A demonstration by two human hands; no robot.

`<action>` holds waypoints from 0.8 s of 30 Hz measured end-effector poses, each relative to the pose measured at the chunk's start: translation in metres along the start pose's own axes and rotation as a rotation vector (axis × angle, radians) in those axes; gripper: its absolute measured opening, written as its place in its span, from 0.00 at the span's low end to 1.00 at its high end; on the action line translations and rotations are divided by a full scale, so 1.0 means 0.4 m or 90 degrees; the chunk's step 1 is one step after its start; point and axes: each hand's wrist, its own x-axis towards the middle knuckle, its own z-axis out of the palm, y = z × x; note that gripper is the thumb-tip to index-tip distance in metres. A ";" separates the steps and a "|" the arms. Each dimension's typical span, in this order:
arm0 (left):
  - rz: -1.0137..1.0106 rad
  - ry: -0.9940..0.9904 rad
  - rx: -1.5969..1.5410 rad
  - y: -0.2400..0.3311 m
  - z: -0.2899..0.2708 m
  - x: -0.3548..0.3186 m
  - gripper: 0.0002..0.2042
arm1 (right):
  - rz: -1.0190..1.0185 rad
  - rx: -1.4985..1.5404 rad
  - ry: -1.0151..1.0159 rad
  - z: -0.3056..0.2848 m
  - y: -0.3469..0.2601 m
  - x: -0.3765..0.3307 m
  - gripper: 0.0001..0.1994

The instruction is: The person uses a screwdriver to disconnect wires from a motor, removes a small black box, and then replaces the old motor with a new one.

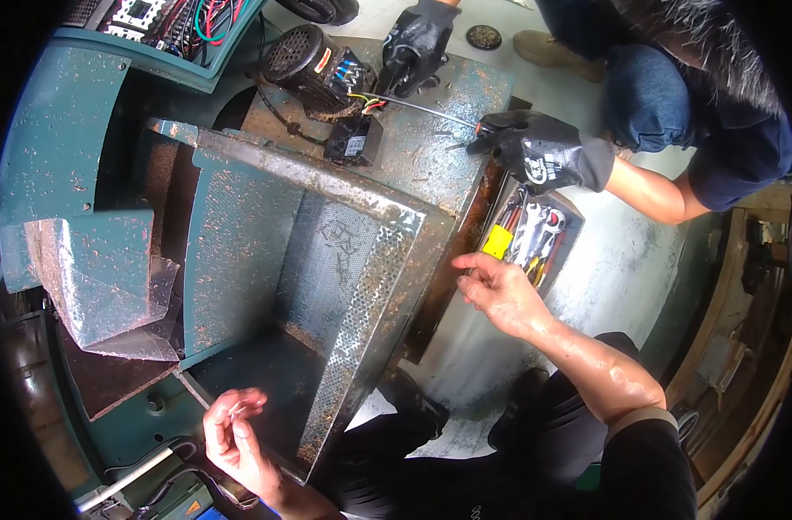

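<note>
My left hand (235, 429) is low at the front left, its fingertips pinched on a small pale metal piece. My right hand (500, 290) rests against the rusty right edge of the teal machine housing (240, 234), fingers stretched out and holding nothing. Between my hands, the housing opens onto a perforated metal panel (352, 277). At the top, a co-worker's black-gloved hand (417, 43) rests beside a black electric motor (313, 65). Their other gloved hand (539, 152) holds a long thin screwdriver (422, 106) pointed at the motor's wiring.
An open tool case (534, 230) with wrenches and a yellow item lies on the floor just beyond my right hand. A box of coloured wiring (188, 26) sits at the top left. Clear plastic sheet (110, 295) hangs at the left. My knees are at the bottom.
</note>
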 end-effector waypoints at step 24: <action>0.000 -0.016 0.004 -0.003 -0.007 -0.001 0.16 | 0.001 -0.007 -0.017 0.014 0.012 -0.005 0.15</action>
